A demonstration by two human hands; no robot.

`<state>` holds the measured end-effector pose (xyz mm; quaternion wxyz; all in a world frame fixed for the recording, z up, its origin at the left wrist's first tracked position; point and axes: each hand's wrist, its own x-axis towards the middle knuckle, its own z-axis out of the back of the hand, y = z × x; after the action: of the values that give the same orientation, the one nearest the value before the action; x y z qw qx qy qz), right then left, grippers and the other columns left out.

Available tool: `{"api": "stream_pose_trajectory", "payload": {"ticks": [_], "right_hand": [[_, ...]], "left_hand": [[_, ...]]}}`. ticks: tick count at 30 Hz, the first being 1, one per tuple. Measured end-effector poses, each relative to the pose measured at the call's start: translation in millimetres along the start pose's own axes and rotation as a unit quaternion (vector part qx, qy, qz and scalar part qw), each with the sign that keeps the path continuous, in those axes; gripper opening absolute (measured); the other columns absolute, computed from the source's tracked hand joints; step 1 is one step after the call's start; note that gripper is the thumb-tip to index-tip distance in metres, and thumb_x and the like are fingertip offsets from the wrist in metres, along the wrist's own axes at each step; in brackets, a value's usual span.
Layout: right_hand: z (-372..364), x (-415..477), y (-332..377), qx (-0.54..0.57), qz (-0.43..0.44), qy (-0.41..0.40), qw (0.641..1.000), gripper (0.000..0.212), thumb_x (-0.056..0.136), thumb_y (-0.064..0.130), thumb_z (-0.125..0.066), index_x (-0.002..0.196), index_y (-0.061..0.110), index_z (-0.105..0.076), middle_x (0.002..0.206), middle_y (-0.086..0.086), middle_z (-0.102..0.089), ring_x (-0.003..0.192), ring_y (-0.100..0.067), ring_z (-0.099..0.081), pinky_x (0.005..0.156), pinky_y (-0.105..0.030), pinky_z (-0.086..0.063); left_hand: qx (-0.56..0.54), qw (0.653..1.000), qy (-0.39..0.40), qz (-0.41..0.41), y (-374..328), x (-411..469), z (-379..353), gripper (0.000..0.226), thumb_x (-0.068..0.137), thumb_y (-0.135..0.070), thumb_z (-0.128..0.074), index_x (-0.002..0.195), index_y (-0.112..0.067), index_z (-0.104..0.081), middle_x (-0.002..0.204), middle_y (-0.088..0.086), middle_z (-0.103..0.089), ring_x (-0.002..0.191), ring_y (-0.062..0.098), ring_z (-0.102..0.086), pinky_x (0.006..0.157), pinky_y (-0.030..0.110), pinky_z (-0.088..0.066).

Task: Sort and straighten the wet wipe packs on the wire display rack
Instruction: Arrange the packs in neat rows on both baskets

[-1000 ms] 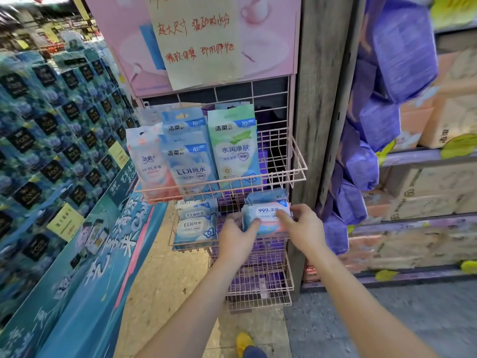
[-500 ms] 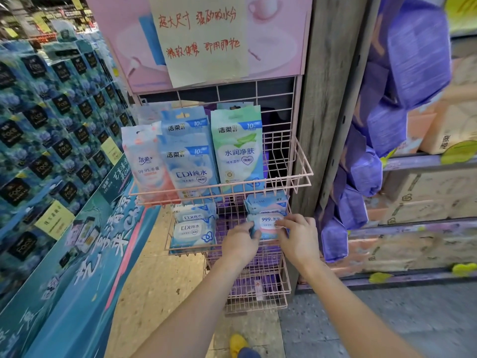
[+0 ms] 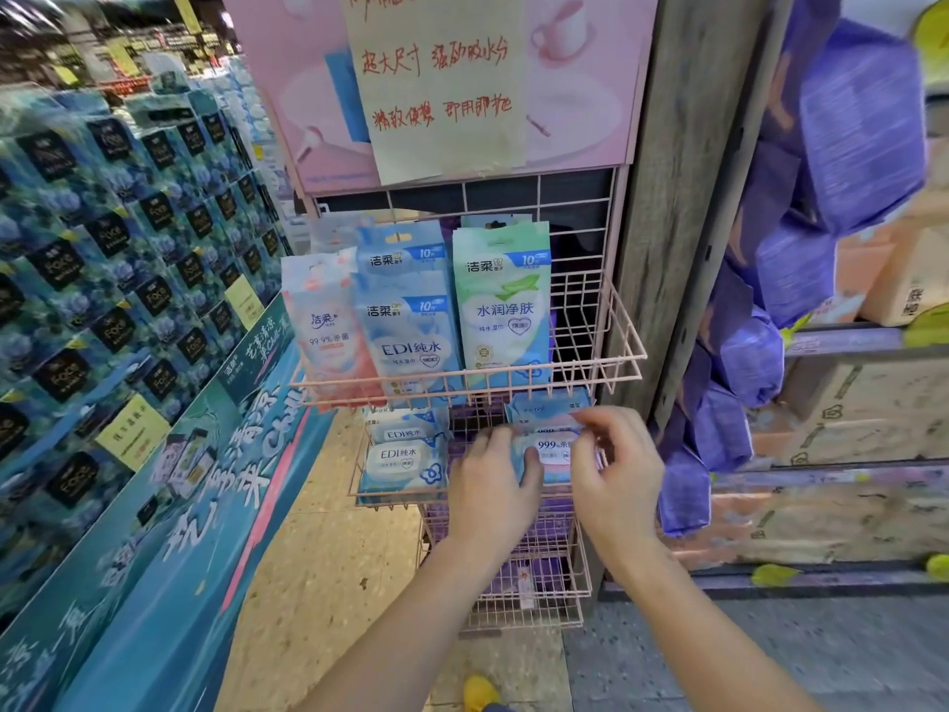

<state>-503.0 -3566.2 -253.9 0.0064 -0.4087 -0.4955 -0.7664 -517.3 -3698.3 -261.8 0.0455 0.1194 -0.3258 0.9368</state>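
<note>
At the middle tier of the pink wire rack (image 3: 624,359), both hands meet on one flat wet wipe pack (image 3: 552,449) printed "999". The left hand (image 3: 495,488) cups the pack's left end, its fingers (image 3: 529,472) curled partway and pressing the lower left corner, thumb hidden beneath. The right hand (image 3: 613,472) takes the right end, its fingertips (image 3: 583,421) bent narrow and pinching the upper edge; motion blur softens them, so the exact grip is unclear. Between the two hands the pack's label faces forward, roughly level, resting against the front wire of its basket. Directly behind it stands a second light-blue pack (image 3: 544,403), touching or nearly so.

To the left in the same tier, two "EDI" packs (image 3: 405,457) lie one behind the other, with a bare stretch of purple-backed wire separating them from the held pack. Above, the top basket carries three upright pouches: a pink one (image 3: 323,331) leaning left, a blue pouch (image 3: 408,341), and a green pouch (image 3: 506,310); the right part of that basket stands open. Close on the right, a grey wooden post (image 3: 683,197) hems in the rack, and purple bags (image 3: 852,131) hang beyond it. Below the hands, a lower basket (image 3: 575,588) shows only a small tag.
</note>
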Motion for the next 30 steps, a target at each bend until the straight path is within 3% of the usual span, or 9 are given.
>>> {"api": "stream_pose_trajectory", "payload": {"ticks": [5, 8, 12, 15, 18, 21, 23, 27, 30], "right_hand": [[-0.2, 59.7, 68.4, 0.152, 0.032, -0.019, 0.988, 0.03, 0.085, 0.006, -0.061, 0.112, 0.017, -0.059, 0.104, 0.001, -0.064, 0.092, -0.015, -0.065, 0.08, -0.023, -0.051], [-13.3, 114.8, 78.8, 0.122, -0.087, 0.138, 0.979, 0.074, 0.071, 0.022, -0.074, 0.138, 0.018, -0.043, 0.13, 0.001, -0.057, 0.115, -0.013, -0.06, 0.099, -0.028, -0.048], [-27.0, 167.1, 66.7, 0.163, -0.277, 0.401, 0.858, 0.121, 0.053, 0.025, -0.091, 0.152, 0.016, -0.022, 0.131, -0.006, -0.064, 0.115, -0.021, -0.068, 0.105, -0.046, -0.051], [-35.8, 175.3, 54.6, 0.169, -0.285, 0.481, 0.812, 0.118, 0.052, 0.026, -0.096, 0.148, 0.018, -0.028, 0.124, -0.004, -0.073, 0.112, -0.023, -0.072, 0.103, -0.045, -0.053], [-41.8, 175.5, 49.5, 0.177, -0.287, 0.469, 0.816, 0.118, 0.052, 0.03, -0.098, 0.145, 0.02, -0.025, 0.122, -0.005, -0.074, 0.106, -0.021, -0.075, 0.091, -0.04, -0.058], [-41.0, 177.5, 47.2, 0.168, -0.265, 0.47, 0.825, 0.118, 0.051, 0.038, -0.1, 0.145, 0.014, -0.032, 0.124, -0.004, -0.073, 0.11, -0.022, -0.073, 0.101, -0.045, -0.054], [-37.4, 178.4, 45.3, 0.168, -0.248, 0.493, 0.817, 0.106, 0.056, 0.04, -0.098, 0.142, 0.018, -0.04, 0.124, 0.001, -0.074, 0.114, -0.019, -0.071, 0.105, -0.043, -0.051], [-37.4, 177.1, 46.2, 0.194, -0.255, 0.548, 0.773, 0.069, 0.069, 0.025, -0.093, 0.123, 0.028, -0.05, 0.12, 0.006, -0.075, 0.111, -0.013, -0.072, 0.086, -0.025, -0.059], [-46.1, 174.0, 45.0, 0.178, -0.267, 0.489, 0.811, 0.104, 0.056, 0.021, -0.097, 0.137, 0.028, -0.032, 0.124, 0.002, -0.072, 0.11, -0.016, -0.072, 0.095, -0.034, -0.058]], "left_hand": [[-0.134, 0.974, -0.174, -0.059, -25.0, -7.0, 46.2, 0.031, 0.095, -0.035, -0.05, 0.117, -0.019, -0.064, 0.108, -0.008, -0.063, 0.099, 0.008, -0.061, 0.088, 0.02, -0.048], [-0.151, 0.959, -0.225, -0.084, -37.3, 0.5, 68.1, 0.027, 0.094, -0.026, -0.055, 0.118, -0.016, -0.062, 0.111, -0.006, -0.06, 0.103, 0.005, -0.058, 0.091, 0.011, -0.043], [-0.145, 0.968, -0.198, -0.059, -50.3, 9.1, 83.1, 0.038, 0.095, -0.029, -0.056, 0.131, -0.021, -0.056, 0.121, -0.009, -0.059, 0.109, 0.007, -0.059, 0.095, 0.024, -0.048], [-0.12, 0.974, -0.187, -0.042, -54.2, 12.2, 87.4, 0.045, 0.097, -0.025, -0.061, 0.141, -0.021, -0.052, 0.126, -0.009, -0.059, 0.111, 0.009, -0.061, 0.097, 0.029, -0.049], [-0.098, 0.977, -0.185, -0.035, -56.3, 13.6, 91.1, 0.046, 0.097, -0.024, -0.061, 0.141, -0.02, -0.053, 0.127, -0.008, -0.06, 0.114, 0.01, -0.061, 0.099, 0.029, -0.049], [-0.079, 0.978, -0.188, -0.038, -58.6, 13.2, 93.7, 0.042, 0.096, -0.021, -0.063, 0.136, -0.017, -0.056, 0.123, -0.007, -0.061, 0.111, 0.011, -0.061, 0.095, 0.024, -0.046], [-0.07, 0.979, -0.185, -0.043, -59.3, 12.4, 94.9, 0.04, 0.095, -0.021, -0.064, 0.135, -0.017, -0.057, 0.122, -0.008, -0.061, 0.11, 0.007, -0.06, 0.094, 0.02, -0.042], [-0.064, 0.979, -0.185, -0.052, -59.7, 13.0, 96.7, 0.037, 0.095, -0.018, -0.066, 0.131, -0.018, -0.059, 0.119, -0.01, -0.062, 0.104, 0.001, -0.056, 0.091, 0.016, -0.04], [-0.057, 0.98, -0.184, -0.057, -57.9, 14.5, 98.8, 0.036, 0.093, -0.014, -0.068, 0.128, -0.017, -0.062, 0.116, -0.007, -0.066, 0.101, 0.009, -0.065, 0.086, 0.019, -0.045]]}}
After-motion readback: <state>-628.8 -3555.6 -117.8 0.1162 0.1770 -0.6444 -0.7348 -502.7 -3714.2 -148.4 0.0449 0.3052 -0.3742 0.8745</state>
